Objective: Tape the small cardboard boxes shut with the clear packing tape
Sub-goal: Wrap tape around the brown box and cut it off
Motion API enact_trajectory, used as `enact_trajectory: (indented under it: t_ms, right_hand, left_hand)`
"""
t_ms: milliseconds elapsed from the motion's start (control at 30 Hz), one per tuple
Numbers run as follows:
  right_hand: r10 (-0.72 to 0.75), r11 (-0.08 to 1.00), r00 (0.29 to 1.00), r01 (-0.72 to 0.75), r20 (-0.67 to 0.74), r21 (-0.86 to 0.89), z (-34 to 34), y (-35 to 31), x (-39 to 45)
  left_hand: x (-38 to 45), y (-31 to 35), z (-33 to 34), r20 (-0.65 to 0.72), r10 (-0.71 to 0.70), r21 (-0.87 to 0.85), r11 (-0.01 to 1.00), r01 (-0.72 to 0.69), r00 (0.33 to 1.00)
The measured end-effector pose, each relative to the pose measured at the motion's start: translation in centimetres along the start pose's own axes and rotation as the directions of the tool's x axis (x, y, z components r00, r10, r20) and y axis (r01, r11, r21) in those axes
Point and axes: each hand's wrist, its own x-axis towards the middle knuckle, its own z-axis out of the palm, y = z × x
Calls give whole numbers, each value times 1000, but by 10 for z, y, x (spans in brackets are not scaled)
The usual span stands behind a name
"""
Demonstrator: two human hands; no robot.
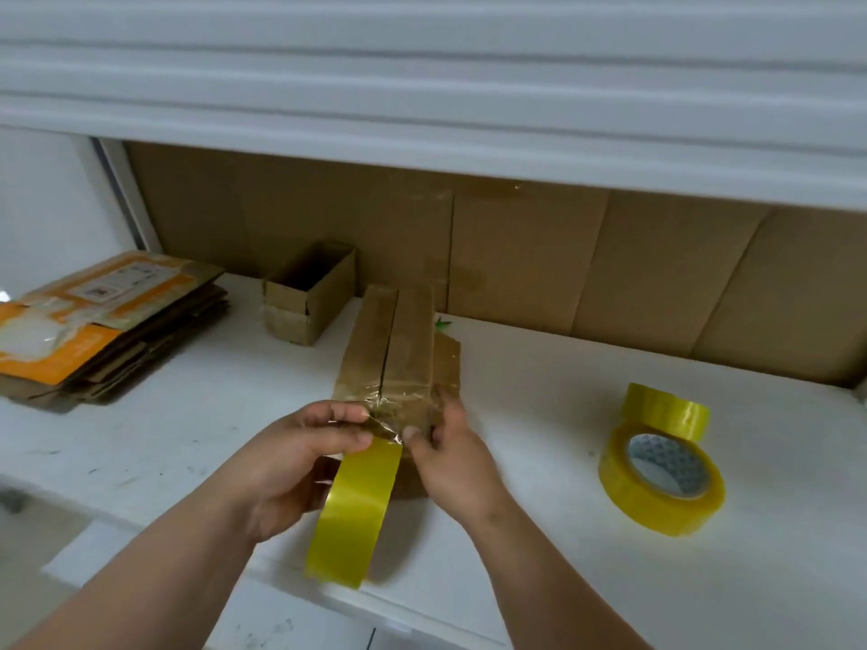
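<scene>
Holding 1 tape roll (349, 511), 2 spare rolls (661, 478)

White counter (197, 405), scuffed with dark marks toward the left front edge. At the left edge, a stack of flattened cardboard (117, 340), topped by an orange-and-white printed piece. Toward the back edge, left of centre, a small open box (307, 293) standing upright. Just right of that, a long closed box (394, 349) running from the back toward the front edge, slit along its top seam, clear tape across the near end. Near the right edge, two yellowish tape rolls: one (661, 480) lying tilted toward the front, another (668, 410) just behind, touching it.
</scene>
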Motion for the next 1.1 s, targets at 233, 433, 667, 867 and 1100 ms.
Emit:
enact_trajectory:
  t_ms: [233, 433, 667, 867, 1100]
  right_hand:
    - [-43, 999, 994, 45, 103, -17, 33, -35, -1]
    - [-27, 999, 980, 22, 196, 26, 39, -43, 13]
    - [32, 946, 999, -42, -33, -321, 16, -40, 80]
    - [83, 789, 997, -68, -3, -611, 7, -25, 130]
    - [62, 750, 997, -82, -54, -656, 13, -6, 178]
  left_hand:
    - [-27, 9, -37, -98, 40, 9, 999, -40, 994]
    - [-30, 16, -61, -186, 53, -31, 998, -60, 981]
    - [-2, 17, -50, -167, 82, -14, 996, -86, 983]
    - [18, 16, -52, -176, 102, -57, 992, -114, 979]
    - [-8, 34, -77, -222, 205, -67, 972, -224, 953]
